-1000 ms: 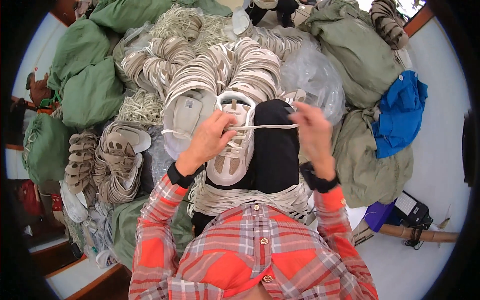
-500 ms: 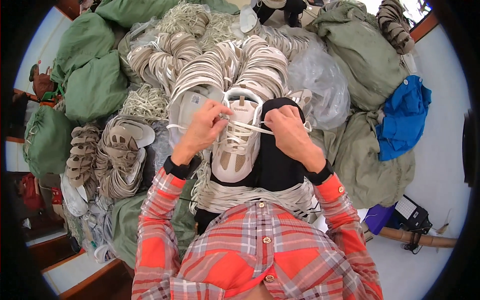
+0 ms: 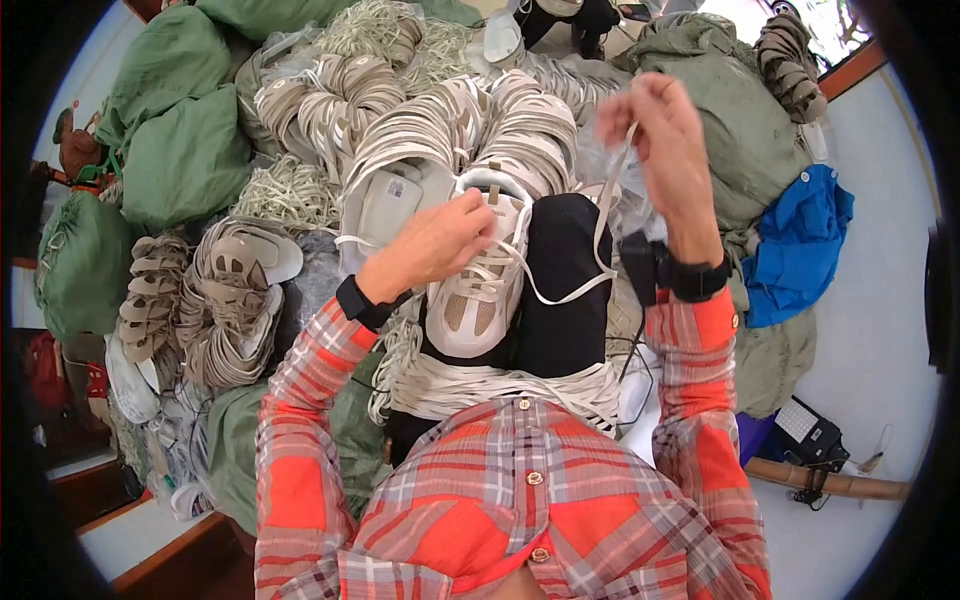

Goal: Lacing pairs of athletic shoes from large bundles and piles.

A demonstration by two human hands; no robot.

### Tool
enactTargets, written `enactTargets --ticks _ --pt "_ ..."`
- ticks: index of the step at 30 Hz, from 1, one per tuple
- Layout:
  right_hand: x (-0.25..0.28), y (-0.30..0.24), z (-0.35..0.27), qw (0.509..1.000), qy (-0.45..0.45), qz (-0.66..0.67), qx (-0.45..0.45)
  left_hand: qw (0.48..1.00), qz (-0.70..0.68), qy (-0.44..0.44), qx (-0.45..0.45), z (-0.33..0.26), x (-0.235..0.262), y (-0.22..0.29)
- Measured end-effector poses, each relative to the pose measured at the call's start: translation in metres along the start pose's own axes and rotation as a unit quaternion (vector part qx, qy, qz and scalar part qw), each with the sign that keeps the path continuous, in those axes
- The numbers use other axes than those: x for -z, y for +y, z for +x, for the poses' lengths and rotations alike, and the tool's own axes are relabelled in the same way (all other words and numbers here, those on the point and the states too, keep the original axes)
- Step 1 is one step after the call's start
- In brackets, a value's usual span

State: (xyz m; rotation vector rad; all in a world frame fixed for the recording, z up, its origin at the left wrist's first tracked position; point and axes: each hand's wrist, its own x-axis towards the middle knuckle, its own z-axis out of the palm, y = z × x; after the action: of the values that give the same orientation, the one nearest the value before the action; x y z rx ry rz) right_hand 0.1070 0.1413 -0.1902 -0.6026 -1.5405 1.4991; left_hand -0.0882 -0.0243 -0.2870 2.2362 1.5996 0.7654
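A beige and white sneaker (image 3: 470,322) rests on my black-clad lap, toe toward me, with white lace crossing its front. My left hand (image 3: 445,236) is closed at the sneaker's upper beside the tongue; its fingertips partly hide the eyelets there. Raised to the far right, my right hand (image 3: 658,135) is slightly blurred and pinches the white shoelace (image 3: 602,225). From that hand the lace hangs down, loops over my right thigh and runs back to the sneaker.
Beyond my lap lie stacked shoe uppers (image 3: 400,150). A lace bundle (image 3: 500,390) crosses my lap. Green sacks (image 3: 190,150) stand left, more uppers (image 3: 235,300) nearer. At right are an olive sack (image 3: 710,100), blue cloth (image 3: 800,245) and a bamboo pole (image 3: 840,480).
My right hand has swung up and to the right from beside the sneaker, drawing out a long run of lace. My left hand has shifted right onto the sneaker's upper.
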Motion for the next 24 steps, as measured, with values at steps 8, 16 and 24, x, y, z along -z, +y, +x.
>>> enactTargets --ticks 8,16,24 --pt "-0.041 0.031 -0.07 0.89 -0.201 -0.396 0.101 0.876 -0.32 0.208 0.295 -0.016 -0.022 -0.024" --pt "-0.088 0.088 -0.089 0.78 -0.254 -0.553 0.147 0.772 -0.436 0.302 0.35 -0.051 -0.024 -0.025" --pt "-0.077 0.076 -0.078 0.833 -0.333 -0.439 -0.051 0.759 -0.492 0.233 0.356 -0.049 -0.021 0.005"
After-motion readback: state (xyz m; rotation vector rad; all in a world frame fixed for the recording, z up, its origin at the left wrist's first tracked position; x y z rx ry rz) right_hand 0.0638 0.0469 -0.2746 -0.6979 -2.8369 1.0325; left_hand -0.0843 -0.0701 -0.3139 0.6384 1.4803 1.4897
